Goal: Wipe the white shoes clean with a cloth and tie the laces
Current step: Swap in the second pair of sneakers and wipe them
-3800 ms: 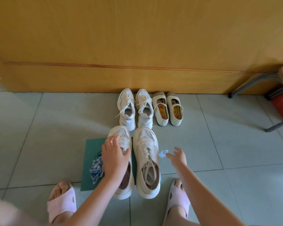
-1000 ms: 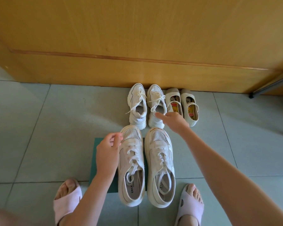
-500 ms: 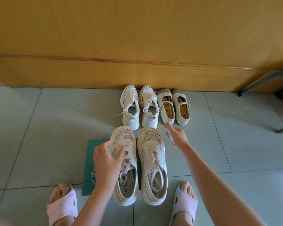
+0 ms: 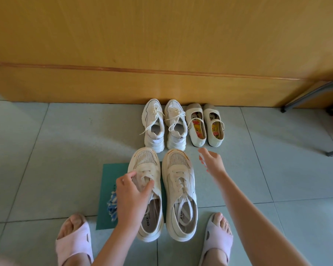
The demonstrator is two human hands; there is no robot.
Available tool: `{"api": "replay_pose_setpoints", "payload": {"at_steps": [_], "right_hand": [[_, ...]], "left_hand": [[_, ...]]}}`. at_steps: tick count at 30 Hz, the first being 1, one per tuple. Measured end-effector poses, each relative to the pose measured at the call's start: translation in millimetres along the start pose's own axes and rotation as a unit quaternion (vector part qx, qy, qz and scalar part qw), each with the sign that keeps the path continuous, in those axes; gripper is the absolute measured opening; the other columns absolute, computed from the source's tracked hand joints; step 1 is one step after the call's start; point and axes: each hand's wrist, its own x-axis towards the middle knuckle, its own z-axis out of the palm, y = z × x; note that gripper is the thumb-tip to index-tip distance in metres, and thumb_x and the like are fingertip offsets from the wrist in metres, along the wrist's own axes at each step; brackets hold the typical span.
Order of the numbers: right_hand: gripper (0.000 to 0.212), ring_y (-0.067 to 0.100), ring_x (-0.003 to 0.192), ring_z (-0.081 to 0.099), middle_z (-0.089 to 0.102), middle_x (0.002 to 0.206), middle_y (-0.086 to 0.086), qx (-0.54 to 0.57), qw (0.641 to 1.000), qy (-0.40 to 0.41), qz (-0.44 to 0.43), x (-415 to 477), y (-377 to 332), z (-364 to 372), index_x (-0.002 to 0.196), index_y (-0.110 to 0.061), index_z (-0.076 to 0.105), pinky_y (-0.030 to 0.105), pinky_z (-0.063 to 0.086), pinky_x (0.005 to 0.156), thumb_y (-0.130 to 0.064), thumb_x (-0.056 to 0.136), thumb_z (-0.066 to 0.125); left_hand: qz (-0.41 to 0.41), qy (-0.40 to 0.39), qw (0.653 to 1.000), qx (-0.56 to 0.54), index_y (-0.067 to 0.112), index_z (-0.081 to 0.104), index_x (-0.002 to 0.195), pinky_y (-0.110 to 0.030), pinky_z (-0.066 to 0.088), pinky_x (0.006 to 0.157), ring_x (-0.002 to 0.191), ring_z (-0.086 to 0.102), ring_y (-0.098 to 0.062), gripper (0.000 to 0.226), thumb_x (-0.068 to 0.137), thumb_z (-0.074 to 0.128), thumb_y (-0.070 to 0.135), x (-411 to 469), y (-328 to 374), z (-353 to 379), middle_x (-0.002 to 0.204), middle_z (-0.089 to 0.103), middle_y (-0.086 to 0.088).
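Two large cream-white sneakers stand side by side on the floor, toes pointing away from me, laces loose. My left hand (image 4: 132, 196) grips the left sneaker (image 4: 148, 166) over its laces and tongue, thumb on the right side and fingers curled over the left. The right sneaker (image 4: 180, 189) stands free. My right hand (image 4: 211, 162) hovers just right of its toe, fingers relaxed, touching nothing. A blue and white cloth (image 4: 111, 207) lies bunched on a green mat (image 4: 109, 177) left of the shoes, partly hidden by my left hand.
A smaller pair of white laced sneakers (image 4: 155, 129) and a pair of cream strap shoes (image 4: 197, 129) stand against a wooden panel (image 4: 161, 83). Grey chair legs (image 4: 313, 95) stand at the far right. My feet in pink slippers (image 4: 73, 240) flank the shoes on grey tiles.
My right hand drew back from the small sneakers to beside the right sneaker's toe. My left hand moved from the left sneaker's toe down onto its laces and took hold.
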Motion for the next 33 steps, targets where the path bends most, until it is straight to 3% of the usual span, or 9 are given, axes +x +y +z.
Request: {"api": "replay_pose_setpoints", "payload": {"at_steps": [3,7,10,15,18,20,23,27,33], "right_hand": [[0.045,0.014,0.068,0.046,0.049,0.069,-0.002,-0.002,1.0,-0.017,0.018,3,-9,0,0.075,-0.012,0.055,0.029,0.038,0.064,-0.054,0.089,0.047],[0.041,0.017,0.06,0.037,0.043,0.063,-0.001,-0.058,0.998,-0.012,0.008,12,-21,4,0.062,-0.014,0.047,0.03,0.033,0.062,-0.051,0.082,0.05],[0.039,0.017,0.058,0.032,0.039,0.064,0.002,-0.064,0.997,-0.01,-0.031,15,-31,7,0.067,-0.013,0.044,0.031,0.03,0.062,-0.05,0.08,0.048],[0.045,0.012,0.054,0.037,0.042,0.058,-0.005,-0.121,0.99,-0.068,-0.02,21,-47,12,0.062,-0.016,0.052,0.026,0.031,0.056,-0.053,0.086,0.05],[0.046,0.015,0.052,0.036,0.04,0.057,-0.002,-0.202,0.978,-0.041,-0.026,25,-50,13,0.063,-0.013,0.051,0.029,0.03,0.059,-0.053,0.085,0.046],[0.045,0.015,0.051,0.035,0.041,0.056,-0.002,-0.177,0.983,-0.038,-0.041,27,-53,14,0.059,-0.015,0.048,0.03,0.03,0.061,-0.051,0.085,0.046],[0.045,0.013,0.052,0.037,0.045,0.06,-0.004,-0.14,0.986,-0.073,-0.06,26,-62,18,0.059,-0.02,0.047,0.028,0.032,0.059,-0.055,0.087,0.05],[0.05,0.015,0.06,0.041,0.052,0.074,0.005,-0.161,0.977,-0.11,-0.091,24,-76,32,0.074,-0.011,0.059,0.028,0.033,0.059,-0.059,0.085,0.05],[0.044,0.017,0.07,0.05,0.056,0.071,0.0,-0.231,0.947,-0.191,-0.118,16,-112,78,0.07,-0.013,0.058,0.027,0.038,0.069,-0.055,0.084,0.056]], "left_hand": [[-0.001,-0.002,1.0,-0.002,0.015,0.045,0.126,-0.023,0.04,0.074,0.099,0.048,-0.015,0.059,0.079,0.07,0.041,0,0,1,0.127,0.041,-0.005],[-0.003,-0.01,1.0,-0.007,0.015,0.044,0.126,-0.024,0.039,0.078,0.099,0.045,-0.013,0.058,0.08,0.068,0.04,0,0,0,0.127,0.04,-0.005],[-0.006,-0.009,1.0,-0.011,0.016,0.045,0.124,-0.024,0.042,0.077,0.097,0.048,-0.014,0.056,0.08,0.068,0.041,0,0,-1,0.124,0.04,-0.004],[-0.012,-0.008,1.0,-0.016,0.017,0.045,0.12,-0.033,0.052,0.081,0.095,0.054,-0.017,0.054,0.078,0.068,0.042,1,-2,0,0.114,0.037,0.001],[-0.008,-0.001,1.0,-0.015,0.017,0.046,0.119,-0.031,0.049,0.082,0.096,0.052,-0.015,0.053,0.079,0.068,0.042,1,-2,0,0.112,0.036,0.004],[-0.001,0.003,1.0,-0.016,0.017,0.046,0.12,-0.028,0.048,0.082,0.097,0.051,-0.015,0.053,0.079,0.068,0.042,0,-2,1,0.111,0.034,0.006],[0.003,0.005,1.0,-0.013,0.016,0.046,0.121,-0.026,0.047,0.08,0.096,0.052,-0.014,0.054,0.08,0.067,0.043,0,-2,1,0.11,0.035,0.006],[-0.002,0.014,1.0,-0.013,0.016,0.046,0.119,-0.028,0.049,0.078,0.096,0.051,-0.013,0.054,0.079,0.068,0.044,0,-3,0,0.11,0.037,0.006],[-0.013,0.025,0.999,-0.017,0.018,0.047,0.117,-0.026,0.045,0.079,0.097,0.047,-0.011,0.053,0.078,0.067,0.048,0,-4,1,0.109,0.043,0.006]]}}
